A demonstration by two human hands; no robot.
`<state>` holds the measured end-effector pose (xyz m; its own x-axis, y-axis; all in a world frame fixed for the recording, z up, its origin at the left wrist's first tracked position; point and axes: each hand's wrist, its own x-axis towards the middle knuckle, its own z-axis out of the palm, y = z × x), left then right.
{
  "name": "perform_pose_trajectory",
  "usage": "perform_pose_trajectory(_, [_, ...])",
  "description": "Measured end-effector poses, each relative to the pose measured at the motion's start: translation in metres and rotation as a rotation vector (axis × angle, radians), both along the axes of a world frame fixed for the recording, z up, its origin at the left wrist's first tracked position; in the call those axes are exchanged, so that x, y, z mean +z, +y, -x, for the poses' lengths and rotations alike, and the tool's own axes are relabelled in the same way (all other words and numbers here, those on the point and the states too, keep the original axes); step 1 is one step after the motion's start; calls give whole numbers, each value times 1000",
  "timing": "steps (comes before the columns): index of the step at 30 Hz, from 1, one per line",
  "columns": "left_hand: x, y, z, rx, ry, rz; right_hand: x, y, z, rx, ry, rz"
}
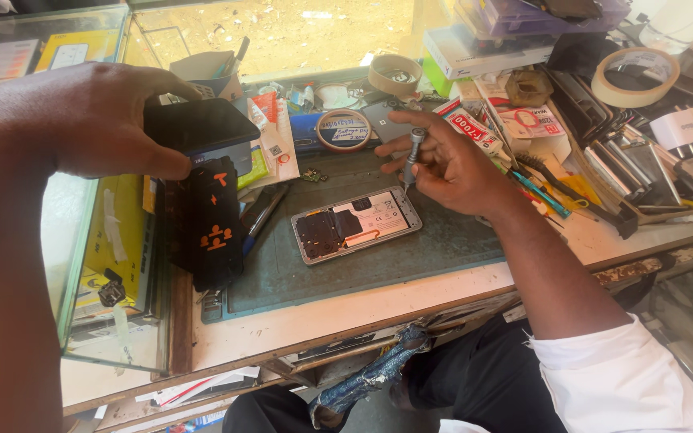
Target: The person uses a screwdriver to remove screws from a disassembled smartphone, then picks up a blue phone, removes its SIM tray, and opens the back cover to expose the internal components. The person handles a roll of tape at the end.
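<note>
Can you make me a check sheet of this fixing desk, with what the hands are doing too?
Surface: dark green mat on a worn wooden bench.
Job's things: opened phone lies back-off on the mat.
Clutter: tape rolls, boxes, tweezers and tools at right.
Grips: right hand holds a screwdriver by the phone; left hand grips a black phone.
Cables: nothing seen.
Surroundings: glass case at left, sandy ground beyond.

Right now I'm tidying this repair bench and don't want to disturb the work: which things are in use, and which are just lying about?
In use:
- opened phone on the green mat
- screwdriver in the right hand
- dark phone panel in the left hand

Lying about:
- tape rolls
- round tin
- black case
- tools at the right
</note>
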<state>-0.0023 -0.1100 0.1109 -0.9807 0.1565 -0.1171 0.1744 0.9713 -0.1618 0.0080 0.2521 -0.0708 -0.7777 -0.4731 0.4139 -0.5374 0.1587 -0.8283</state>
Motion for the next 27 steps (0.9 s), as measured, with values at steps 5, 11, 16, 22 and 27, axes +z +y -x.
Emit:
perform_pose_trajectory(5, [4,-1,-4,-30,-26,-76,7,-6,-6,-90,57,104])
perform_pose_trajectory(11, [10,1,-6,-62,-49,-108,18,-29,2,-223,62,154])
perform_pose_trajectory(16, [7,4,-8,-19,-60,-59,26,-49,7,-270,-38,158])
perform_pose_trajectory(22, [9,5,-11,-53,-49,-90,33,-63,5,-312,-16,62])
perform_pose_trajectory(27, [6,4,-10,-29,-49,-63,31,-65,6,-355,213,-99])
